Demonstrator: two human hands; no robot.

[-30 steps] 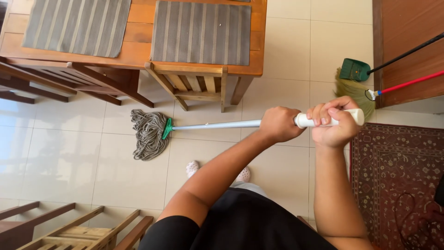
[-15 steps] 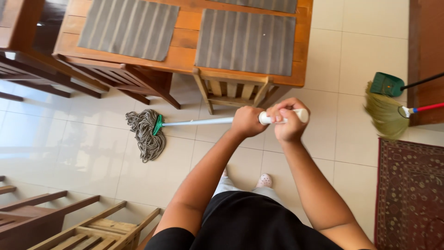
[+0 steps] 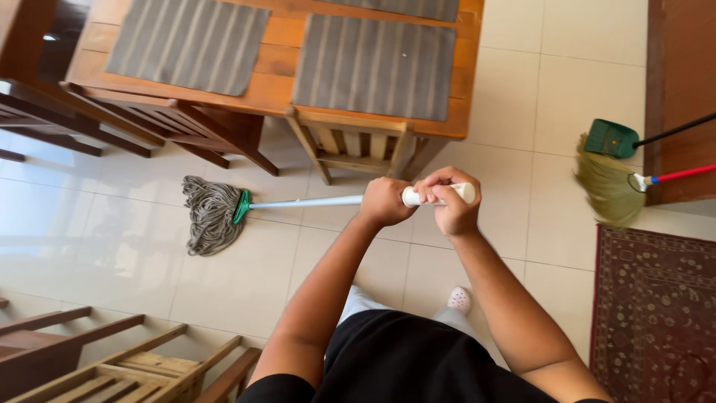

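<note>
The mop (image 3: 224, 213) lies on the tiled floor (image 3: 246, 276) near the table (image 3: 276, 89); the left hand (image 3: 384, 201) and the right hand (image 3: 451, 205) have their fingers closed tightly around its handle.

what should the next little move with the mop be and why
Probably draw the mop head back along the tiles toward the feet. Both hands, left hand and right hand, grip the handle near its top end, and the head lies far out, close to the chair legs, with open floor nearer in.
</note>
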